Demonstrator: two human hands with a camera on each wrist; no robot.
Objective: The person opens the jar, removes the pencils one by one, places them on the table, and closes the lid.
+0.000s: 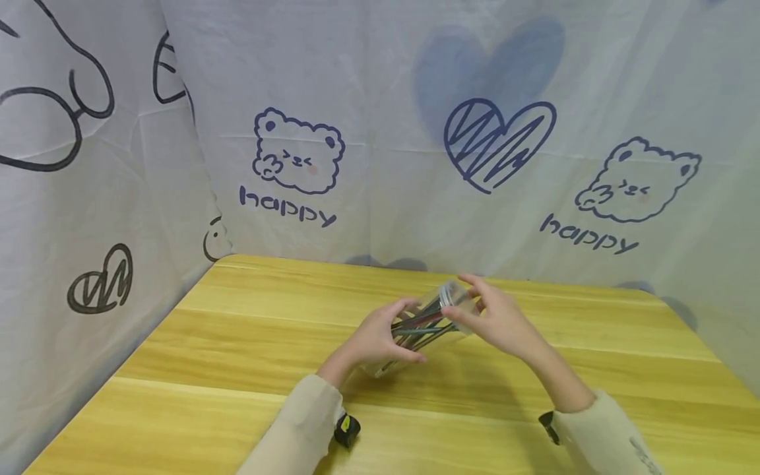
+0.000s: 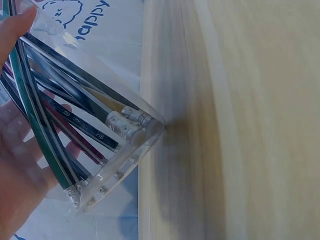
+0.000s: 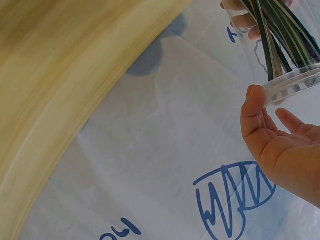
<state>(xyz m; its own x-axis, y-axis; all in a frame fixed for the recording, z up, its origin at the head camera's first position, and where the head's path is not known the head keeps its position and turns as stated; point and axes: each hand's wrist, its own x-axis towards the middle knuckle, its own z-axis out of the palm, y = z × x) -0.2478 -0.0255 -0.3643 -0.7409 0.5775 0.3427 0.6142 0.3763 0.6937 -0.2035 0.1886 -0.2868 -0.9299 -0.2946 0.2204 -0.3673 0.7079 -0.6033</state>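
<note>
A clear plastic jar (image 1: pixel 377 369) filled with dark, green and red pencils (image 1: pixel 423 328) is tilted above the table, its lidded end up and to the right. My left hand (image 1: pixel 373 336) grips the jar's middle, thumb on the near side and fingers behind. In the left wrist view, metal pencil ends rest against the jar's low end (image 2: pixel 122 170), close over the tabletop. With thumb and fingers spread around it, my right hand (image 1: pixel 501 320) holds the clear lid (image 1: pixel 465 302) at the top. The right wrist view shows a fingertip at the lid's rim (image 3: pixel 295 80).
The wood-grain table (image 1: pixel 208 349) has a rounded far edge. Behind it hangs a white cloth (image 1: pixel 392 86) printed with bears, hearts and the word happy; another printed cloth (image 1: pixel 136 198) hangs along the left side. Dark bands (image 1: pixel 347 430) circle both wrists.
</note>
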